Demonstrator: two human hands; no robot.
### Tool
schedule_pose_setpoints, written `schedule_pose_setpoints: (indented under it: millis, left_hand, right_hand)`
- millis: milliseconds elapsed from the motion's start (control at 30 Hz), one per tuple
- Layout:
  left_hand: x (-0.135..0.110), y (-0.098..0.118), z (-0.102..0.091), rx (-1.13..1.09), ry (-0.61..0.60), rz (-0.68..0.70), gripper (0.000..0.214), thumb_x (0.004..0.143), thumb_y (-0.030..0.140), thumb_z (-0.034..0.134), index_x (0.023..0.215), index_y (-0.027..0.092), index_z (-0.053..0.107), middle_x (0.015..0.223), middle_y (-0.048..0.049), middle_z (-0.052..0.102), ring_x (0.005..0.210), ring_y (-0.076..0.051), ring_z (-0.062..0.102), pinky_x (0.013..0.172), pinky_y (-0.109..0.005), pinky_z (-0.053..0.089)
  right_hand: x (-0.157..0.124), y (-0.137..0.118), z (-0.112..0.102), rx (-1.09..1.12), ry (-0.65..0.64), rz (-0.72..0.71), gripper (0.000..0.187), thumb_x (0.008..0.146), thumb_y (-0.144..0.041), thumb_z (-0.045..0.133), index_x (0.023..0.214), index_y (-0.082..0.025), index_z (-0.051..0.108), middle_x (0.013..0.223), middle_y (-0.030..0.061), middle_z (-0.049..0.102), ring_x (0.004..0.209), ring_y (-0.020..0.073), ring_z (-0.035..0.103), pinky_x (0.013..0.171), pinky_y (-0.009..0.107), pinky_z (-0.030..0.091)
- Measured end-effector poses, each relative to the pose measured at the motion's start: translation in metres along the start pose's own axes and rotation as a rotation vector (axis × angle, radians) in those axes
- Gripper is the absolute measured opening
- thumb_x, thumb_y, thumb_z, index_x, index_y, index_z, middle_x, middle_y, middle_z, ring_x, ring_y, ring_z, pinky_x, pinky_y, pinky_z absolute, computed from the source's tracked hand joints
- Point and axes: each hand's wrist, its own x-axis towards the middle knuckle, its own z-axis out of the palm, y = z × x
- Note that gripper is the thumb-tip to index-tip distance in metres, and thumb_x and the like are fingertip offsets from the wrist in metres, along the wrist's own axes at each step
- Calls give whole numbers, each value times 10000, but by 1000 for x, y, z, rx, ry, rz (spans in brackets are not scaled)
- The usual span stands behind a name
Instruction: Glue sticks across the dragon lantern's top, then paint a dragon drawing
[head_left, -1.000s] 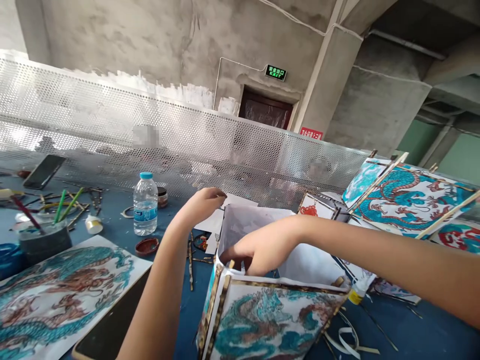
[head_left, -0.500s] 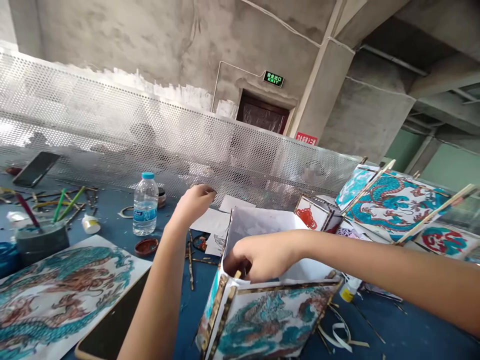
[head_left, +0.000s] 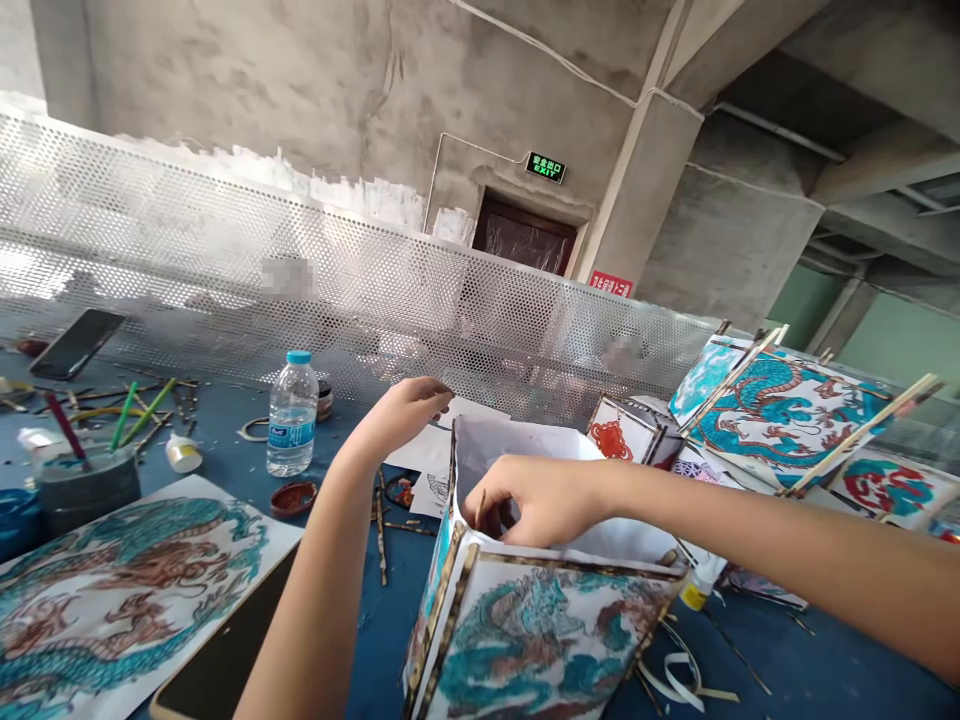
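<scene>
A box-shaped lantern (head_left: 555,630) of painted paper panels framed with mottled brown sticks stands in front of me, open at the top. My right hand (head_left: 532,500) reaches into that opening from the right, fingers curled together. A thin brown stick (head_left: 481,508) shows at its fingertips near the left inner wall; the lower fingers are partly hidden. Beyond the lantern's left corner, my left hand (head_left: 411,408) hovers over white paper sheets (head_left: 424,447). Its fingers stretch loosely to the right, tips dark, with nothing visible in them.
Left are a water bottle (head_left: 292,415), a dragon painting (head_left: 150,580), a brush pot (head_left: 86,490), a glue bottle (head_left: 183,452) and a dark tablet-like object (head_left: 225,650). More painted lanterns (head_left: 787,405) stand at right. A perforated metal screen (head_left: 337,290) runs behind the table.
My right hand has risen slightly inside the lantern, and the stick at its fingertips now shows. My left hand has shifted a little to the right. The lantern has tilted slightly.
</scene>
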Motion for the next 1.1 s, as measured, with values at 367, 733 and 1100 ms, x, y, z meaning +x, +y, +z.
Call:
schedule_pose_setpoints:
  millis: [367,733,1100]
  left_hand:
    - [-15,33,-5,-347,-7,91,334,760,426,586,991,200,673,1062,-72,675,1053,-242,568,929,-358,405]
    - [-24,64,15,-291,-79,113,270,737,404,634,864,176,703,880,-53,705,873,-236,621,780,-337,457]
    - [-13,55,26,-509,104,121,248,709,335,676,876,156,710,873,-70,715,858,-224,635,775,-339,469]
  right_hand:
    - [-20,13,-40,211,110,118,138,694,-187,668,816,-124,663,737,6,645,650,81,565,643,220,467]
    - [-27,-2,-103,7,498,78,128,711,-192,625,812,-114,618,719,-6,591,612,75,498,538,205,387]
    - [-4,-8,-80,-9,768,-21,204,658,-233,697,786,-124,582,687,-2,588,642,98,541,595,237,450]
